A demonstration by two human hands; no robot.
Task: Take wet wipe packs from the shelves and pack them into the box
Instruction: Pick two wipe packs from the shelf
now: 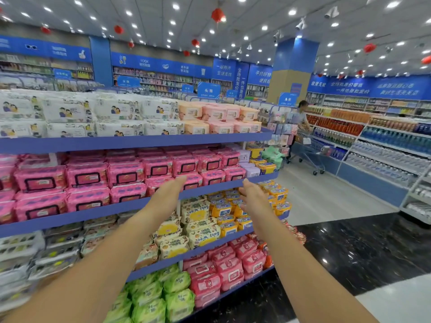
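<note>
Blue shelves (140,141) full of wet wipe packs fill the left half of the view. Both my arms reach out toward the second shelf. My left hand (169,192) is open with straight fingers, its tips at a pink wipe pack (193,181) on the shelf's front edge. My right hand (253,194) is open and empty, held in front of the orange and yellow packs (224,209) one shelf lower. White packs (67,113) and peach packs (219,117) fill the top shelf. No box is in view.
Yellow baby wipe packs (200,231), red packs (228,271) and green packs (163,297) fill the lower shelves. A person with a shopping cart (312,150) stands at the aisle's far end. Drink shelves (384,145) line the right side. The dark floor (349,248) lies between.
</note>
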